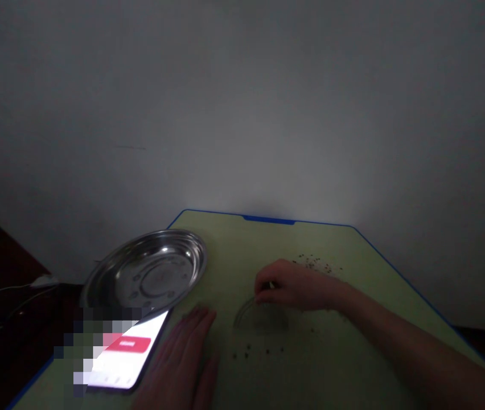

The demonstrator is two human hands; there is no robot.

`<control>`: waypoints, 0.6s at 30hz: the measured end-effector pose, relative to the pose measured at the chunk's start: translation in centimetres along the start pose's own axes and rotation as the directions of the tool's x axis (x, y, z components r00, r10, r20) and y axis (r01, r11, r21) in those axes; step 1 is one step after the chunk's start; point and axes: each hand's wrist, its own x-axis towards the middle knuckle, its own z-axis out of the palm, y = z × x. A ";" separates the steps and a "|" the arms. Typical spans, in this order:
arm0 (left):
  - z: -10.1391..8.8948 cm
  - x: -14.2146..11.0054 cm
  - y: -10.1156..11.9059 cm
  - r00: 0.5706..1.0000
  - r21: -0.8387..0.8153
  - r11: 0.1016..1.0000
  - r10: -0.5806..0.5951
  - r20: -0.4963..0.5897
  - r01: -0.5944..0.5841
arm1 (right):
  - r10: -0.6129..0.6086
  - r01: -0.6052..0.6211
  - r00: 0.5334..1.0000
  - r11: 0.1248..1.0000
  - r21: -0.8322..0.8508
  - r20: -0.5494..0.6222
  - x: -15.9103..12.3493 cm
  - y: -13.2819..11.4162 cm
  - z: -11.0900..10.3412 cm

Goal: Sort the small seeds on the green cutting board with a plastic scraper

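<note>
My left hand (pixel 185 361) lies flat on the pale green table (pixel 234 245), its fingers stretched out beside a lit phone (pixel 131 353). Above the table's middle, my right hand (pixel 279 282) is closed in a pinch, and what its fingertips hold is hidden. Just under them shows a faint curved rim (pixel 245 312), too dim to tell what it belongs to. Several small dark grains (pixel 246 355) are scattered nearer to me. More reddish-brown grains (pixel 313 263) are spread beyond my right wrist.
A shiny round metal tray (pixel 157 279) sits at the left, overlapping the phone's far end. The table has a blue edge (pixel 268 219) and stands against a grey wall (pixel 259 114). White cables (pixel 41 282) lie off the table's left side.
</note>
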 end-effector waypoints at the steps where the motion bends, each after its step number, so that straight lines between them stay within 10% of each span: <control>1: 0.1 0.0 -0.1 1.000 0.003 1.000 0.005 -0.002 -0.005 | 0.019 -0.019 0.999 1.000 0.005 -0.026 -0.4 -0.1 -0.3; 18: -0.6 0.3 0.4 0.997 0.074 0.994 0.080 0.013 -0.081 | 0.211 -0.213 0.975 0.977 -0.014 -0.073 -6.8 0.5 -0.1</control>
